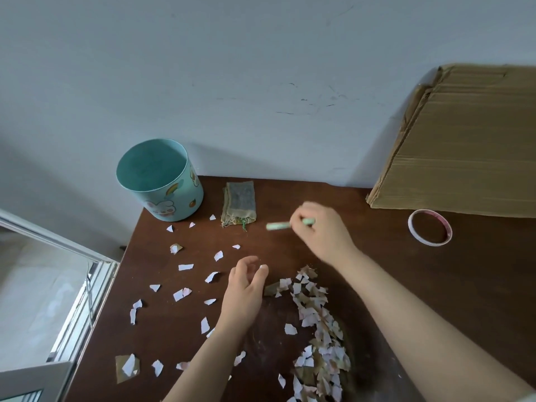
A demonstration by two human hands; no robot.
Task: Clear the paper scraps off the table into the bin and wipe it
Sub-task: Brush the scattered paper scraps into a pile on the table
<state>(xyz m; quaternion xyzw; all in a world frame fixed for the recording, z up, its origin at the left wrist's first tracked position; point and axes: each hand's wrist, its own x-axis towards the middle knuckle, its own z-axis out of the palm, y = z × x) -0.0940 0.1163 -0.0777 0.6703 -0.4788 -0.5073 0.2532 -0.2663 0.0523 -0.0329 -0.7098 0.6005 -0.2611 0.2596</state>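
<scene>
Furthest left, the teal bin (161,187) stands open-mouthed at the back corner of the brown tabletop (174,338), against the wall. Loose white paper scraps (185,267) lie scattered in front of the bin, mostly apart from one another. Just right of the bin, a folded, frayed cloth (239,203) lies flat. Forward and right of the bin, the left hand (243,288) hovers with its fingers loosely curled. A white speck shows at its thumb tip, and I cannot tell whether its grip holds a scrap. Farther right of the bin, the right hand (322,230) has its grip closed round a pale green pen (278,225), which is blurred. A dense heap of scraps (316,323) lies between the forearms. Far right of the bin sit a tape roll (430,231) and a sheet of cardboard (464,146).
</scene>
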